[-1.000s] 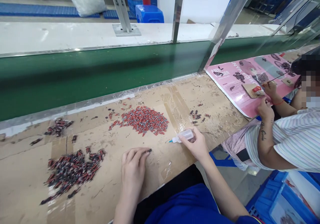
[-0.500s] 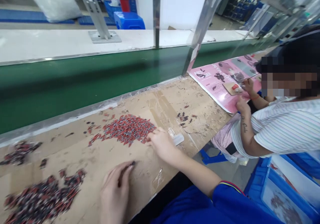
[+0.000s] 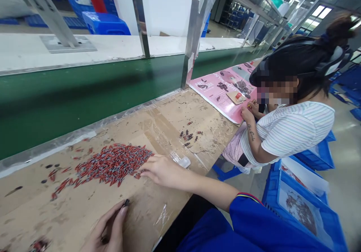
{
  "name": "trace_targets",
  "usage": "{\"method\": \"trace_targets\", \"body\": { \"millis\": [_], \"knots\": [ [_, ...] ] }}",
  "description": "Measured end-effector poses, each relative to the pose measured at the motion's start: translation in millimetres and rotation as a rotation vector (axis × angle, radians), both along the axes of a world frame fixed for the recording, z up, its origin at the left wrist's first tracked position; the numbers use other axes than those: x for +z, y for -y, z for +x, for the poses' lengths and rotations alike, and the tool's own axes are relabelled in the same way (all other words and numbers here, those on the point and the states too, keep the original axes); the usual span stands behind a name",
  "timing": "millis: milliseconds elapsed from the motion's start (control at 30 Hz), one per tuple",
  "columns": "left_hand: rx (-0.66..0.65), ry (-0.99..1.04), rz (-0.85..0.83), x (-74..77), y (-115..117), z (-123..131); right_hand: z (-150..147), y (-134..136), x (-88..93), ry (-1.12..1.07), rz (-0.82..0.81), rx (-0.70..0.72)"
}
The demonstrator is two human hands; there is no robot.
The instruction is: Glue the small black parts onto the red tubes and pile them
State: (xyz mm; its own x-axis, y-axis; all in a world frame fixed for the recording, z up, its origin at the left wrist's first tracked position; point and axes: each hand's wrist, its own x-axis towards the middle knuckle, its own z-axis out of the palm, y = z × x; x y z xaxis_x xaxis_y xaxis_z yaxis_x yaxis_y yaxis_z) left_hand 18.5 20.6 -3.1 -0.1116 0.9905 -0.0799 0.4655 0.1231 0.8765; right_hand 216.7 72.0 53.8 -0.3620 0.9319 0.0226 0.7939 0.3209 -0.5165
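My left hand is near the front edge of the cardboard-covered bench, thumb and fingers pinched on a small black part that sticks out at the fingertips. To its upper right, my right hand reaches to the right edge of a heap of small red and grey parts. Its thumb and fingers close around a small red and grey part there. Several black and red pieces lie scattered beyond my right hand. A blurred dark and red cluster shows at the lower left.
A co-worker sits at the right by a pink printed sheet. Blue crates stand on the floor at the right. A green panel and metal posts border the bench's far side. A small whitish translucent object lies beyond my right wrist.
The view has swung to the right, so the bench items sit further left. My right hand stays at the heap's edge, my left keeps the black part. The co-worker's hands have drawn closer together.
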Motion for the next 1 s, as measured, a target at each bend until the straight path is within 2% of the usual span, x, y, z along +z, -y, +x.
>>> {"method": "trace_targets", "body": {
  "millis": [67, 167, 267, 433, 533, 633, 800, 1000],
  "knots": [
    [0.048, 0.078, -0.054, -0.4, 0, 0, -1, 0, -5.2, -0.212, -0.012, -0.059],
    [0.07, 0.136, -0.076, 8.0, -1, 2, -5, 6, -8.0, -0.494, 0.017, -0.105],
    [0.031, 0.19, -0.067, 22.4, -2, 8, -7, 14, -6.6, -0.65, 0.035, -0.037],
    [0.031, 0.245, 0.079, 38.8, -5, 18, -4, 16, -5.7, -0.796, 0.077, 0.102],
    [0.036, 0.245, 0.11, 42.4, -4, 19, -4, 13, -7.4, -0.793, 0.156, 0.174],
    [0.042, 0.247, 0.114, 43.7, -2, 18, -3, 11, -10.2, -0.684, 0.218, 0.25],
    [-0.019, 0.276, 0.099, 46.9, 0, 18, 0, 9, -14.5, -0.498, 0.335, 0.299],
    [-0.006, 0.327, 0.049, 55.1, -2, 17, 1, 16, -16.0, -0.369, 0.49, 0.371]
  ]
}}
